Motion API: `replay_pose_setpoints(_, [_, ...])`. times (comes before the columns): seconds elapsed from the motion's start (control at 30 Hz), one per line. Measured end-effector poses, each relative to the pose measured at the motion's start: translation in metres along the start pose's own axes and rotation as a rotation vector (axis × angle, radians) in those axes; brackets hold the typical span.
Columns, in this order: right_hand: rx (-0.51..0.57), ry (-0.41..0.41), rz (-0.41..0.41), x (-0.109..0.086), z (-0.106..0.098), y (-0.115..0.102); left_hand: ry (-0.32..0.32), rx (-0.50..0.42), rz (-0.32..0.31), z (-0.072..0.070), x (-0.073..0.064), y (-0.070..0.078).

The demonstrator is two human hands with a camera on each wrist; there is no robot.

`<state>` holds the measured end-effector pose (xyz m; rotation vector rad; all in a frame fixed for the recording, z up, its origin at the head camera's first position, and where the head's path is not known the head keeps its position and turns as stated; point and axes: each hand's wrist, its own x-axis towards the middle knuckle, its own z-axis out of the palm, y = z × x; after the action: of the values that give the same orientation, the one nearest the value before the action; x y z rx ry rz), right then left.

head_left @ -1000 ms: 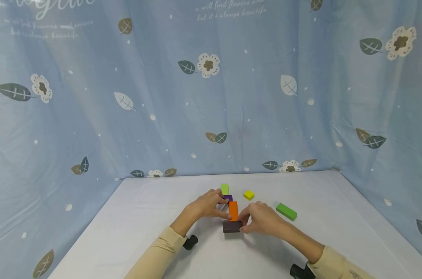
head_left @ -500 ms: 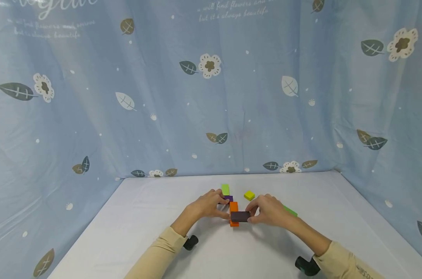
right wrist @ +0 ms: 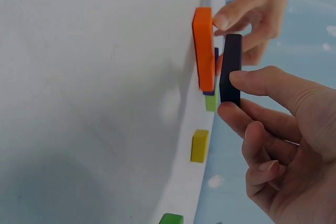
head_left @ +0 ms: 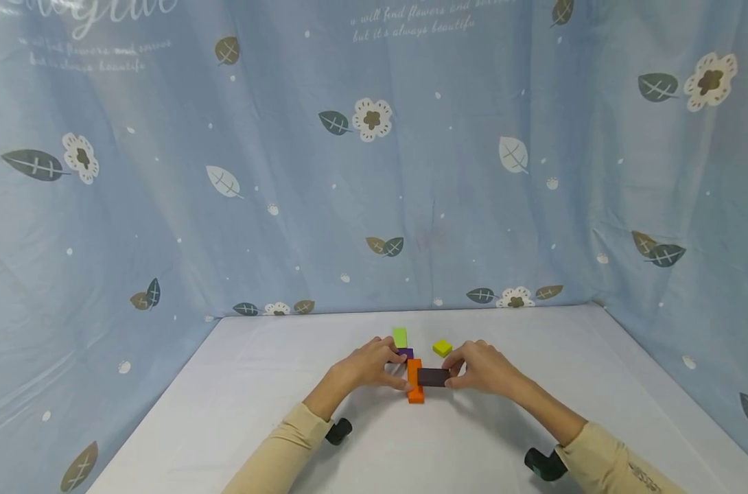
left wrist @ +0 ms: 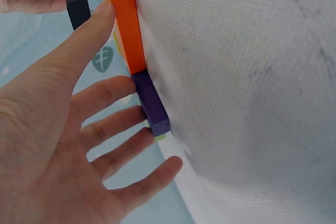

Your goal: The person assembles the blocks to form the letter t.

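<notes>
My right hand (head_left: 485, 369) pinches one end of a dark, almost black block (head_left: 434, 377) between thumb and fingers, its other end overlapping the orange block in the head view. In the right wrist view that dark block (right wrist: 231, 66) is held up off the table. The orange block (head_left: 415, 392) lies lengthwise on the table, its far end at a purple block (left wrist: 151, 103). My left hand (head_left: 369, 363) is beside them with fingers spread and fairly straight, thumb tip at the orange block (left wrist: 126, 19), index fingertip at the purple one. Beyond the purple block lies a light green block (head_left: 400, 337).
A small yellow block (head_left: 442, 348) lies right of the row. A green block (right wrist: 171, 219) shows at the bottom edge of the right wrist view, hidden in the head view. The white-covered table (head_left: 256, 384) ends at a blue patterned curtain (head_left: 300, 171).
My right hand has carried the dark block up from the orange block's near end, away from me and to the right. The left hand stays in place beside the orange and purple blocks.
</notes>
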<state>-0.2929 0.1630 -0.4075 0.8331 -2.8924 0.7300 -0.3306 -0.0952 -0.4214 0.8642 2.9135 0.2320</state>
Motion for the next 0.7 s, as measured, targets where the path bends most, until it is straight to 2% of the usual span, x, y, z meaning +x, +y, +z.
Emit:
replay_pose_setpoints(0.33, [0.012, -0.001, 0.063, 0.007, 0.0, 0.01, 0.005, -0.012, -0.001, -0.001, -0.001, 0.001])
replay_pose_setpoints(0.7, [0.032, 0.011, 0.083, 0.019, 0.003, 0.023, 0.011, -0.013, 0.008, -0.001, -0.002, 0.001])
